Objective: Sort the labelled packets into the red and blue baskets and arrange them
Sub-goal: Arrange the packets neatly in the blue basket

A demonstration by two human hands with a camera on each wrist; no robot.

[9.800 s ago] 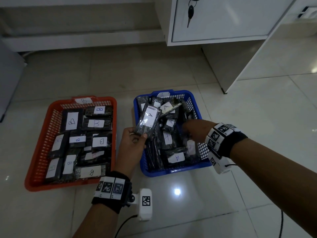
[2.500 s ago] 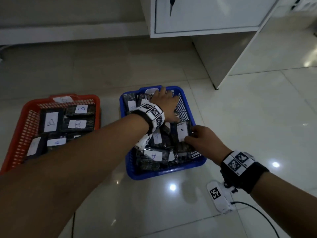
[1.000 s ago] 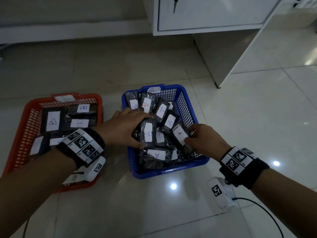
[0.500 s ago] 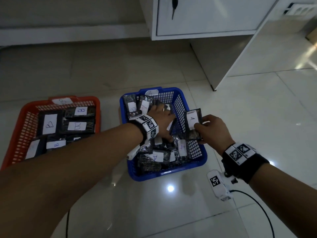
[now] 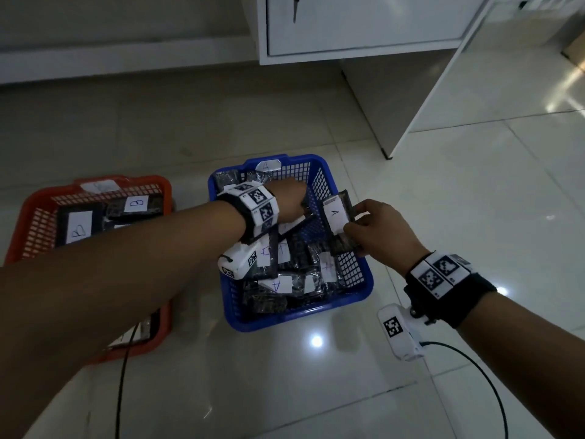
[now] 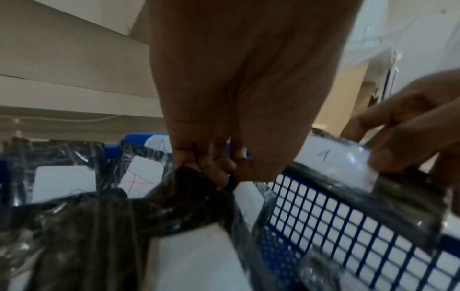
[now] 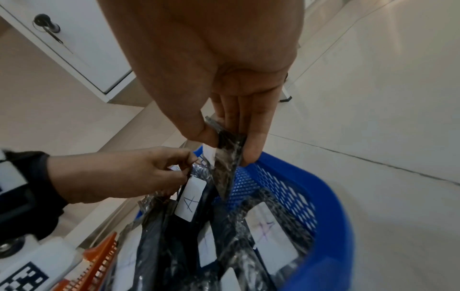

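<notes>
The blue basket [image 5: 294, 318] holds several dark plastic-wrapped packets with white "A" labels [image 5: 275, 285]. To its left, the red basket [image 5: 28, 213] holds "B" packets [image 5: 77, 228]. My left hand [image 5: 291, 201] reaches into the far part of the blue basket, fingers [image 6: 214, 169] curled on the top edge of a dark packet [image 6: 189, 187]. My right hand [image 5: 373, 226] pinches an "A" packet [image 5: 335, 213] between thumb and fingers [image 7: 251, 141] and holds it upright over the basket's right rim [image 7: 286, 173].
A white cabinet [image 5: 348, 23] with a key in its door stands behind the baskets, its side panel [image 5: 370, 122] reaching the glossy tiled floor. A black cable [image 5: 481, 375] trails from my right wrist camera, another [image 5: 122, 375] from the left.
Within the last second my right hand lifted the "A" packet out of the pile to the right rim. My left hand moved from the basket's near left to its far part.
</notes>
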